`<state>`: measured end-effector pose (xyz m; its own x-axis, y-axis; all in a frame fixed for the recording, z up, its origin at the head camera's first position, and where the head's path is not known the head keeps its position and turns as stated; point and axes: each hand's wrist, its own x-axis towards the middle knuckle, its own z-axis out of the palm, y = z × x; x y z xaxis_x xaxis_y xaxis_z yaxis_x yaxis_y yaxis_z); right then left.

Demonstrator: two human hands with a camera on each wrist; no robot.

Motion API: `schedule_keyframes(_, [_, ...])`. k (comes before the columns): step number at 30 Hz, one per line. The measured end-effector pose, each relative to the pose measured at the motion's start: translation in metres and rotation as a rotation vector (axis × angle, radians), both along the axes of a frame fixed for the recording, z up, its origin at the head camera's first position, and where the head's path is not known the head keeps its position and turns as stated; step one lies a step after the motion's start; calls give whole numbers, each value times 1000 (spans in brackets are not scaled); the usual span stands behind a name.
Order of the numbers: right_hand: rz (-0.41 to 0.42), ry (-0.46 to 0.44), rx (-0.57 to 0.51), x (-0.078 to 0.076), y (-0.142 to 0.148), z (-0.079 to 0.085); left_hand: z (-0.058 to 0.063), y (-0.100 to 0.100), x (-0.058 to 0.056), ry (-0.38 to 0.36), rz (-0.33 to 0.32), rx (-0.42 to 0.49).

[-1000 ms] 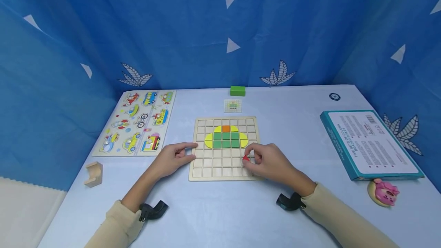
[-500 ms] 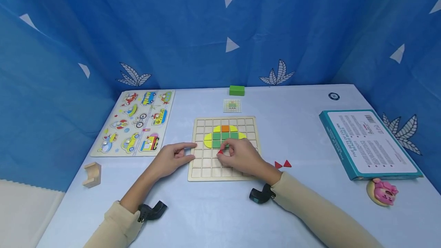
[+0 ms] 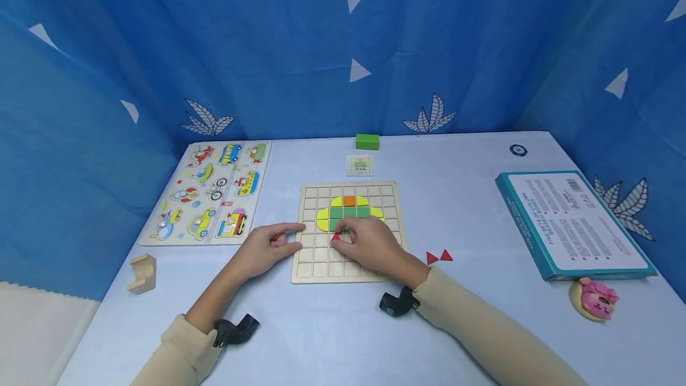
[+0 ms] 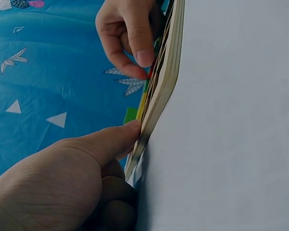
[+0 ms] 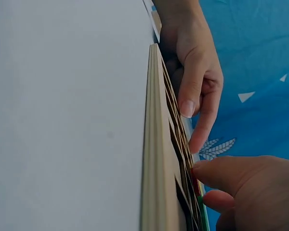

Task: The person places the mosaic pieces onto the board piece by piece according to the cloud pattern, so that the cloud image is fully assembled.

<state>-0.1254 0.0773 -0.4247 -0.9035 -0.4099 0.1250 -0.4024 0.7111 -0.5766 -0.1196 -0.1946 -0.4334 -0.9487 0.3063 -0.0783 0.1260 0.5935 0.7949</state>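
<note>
A wooden grid board (image 3: 320, 270) lies mid-table in the head view. Green square tiles (image 3: 363, 212), yellow rounded-corner tiles (image 3: 323, 219) and an orange tile (image 3: 349, 201) sit in its upper cells. My right hand (image 3: 370, 244) pinches a red triangle tile (image 3: 335, 237) between thumb and index finger, over the cells just below the green ones. My left hand (image 3: 266, 250) rests at the board's left edge, its extended thumb and index finger touching the rim apart from each other. The left wrist view shows that thumb (image 4: 111, 139) against the edge. Some tiles are hidden behind my right hand.
Two red triangles (image 3: 446, 255) lie right of the board. Behind it are a small pattern card (image 3: 360, 165) and a green block (image 3: 367, 142). A vehicle puzzle (image 3: 206, 195) and wooden arch block (image 3: 142, 273) stand left; a teal box (image 3: 579, 219) and pink figure (image 3: 597, 299) stand right.
My right hand has carried the red triangle leftward from the board's right side to below the green tiles, uncovering two red triangles on the table. The left hand has stayed at the edge.
</note>
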Motion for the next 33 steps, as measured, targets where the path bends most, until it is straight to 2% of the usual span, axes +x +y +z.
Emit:
schedule_keyframes(6, [-16,9,-138,2,14,0,0,1,1,-7,-4,5])
schedule_keyframes(9, [-34,18,-201,2,31,4,0,2,1,-7,-3,3])
schedule_keyframes(12, [-38,8,-215,5,54,9,0,3,1,1,3,-5])
schedule_keyframes(20, [-85,-53,-108,27,122,18,-1,0,1,15,6,-16])
schedule_keyframes(25, [-114,-86,-36,40,153,21,-1,0,2,11,5,-13])
schedule_keyframes(33, [-32,-164,-20,45,180,19,-1,1,1,26,-2,-11])
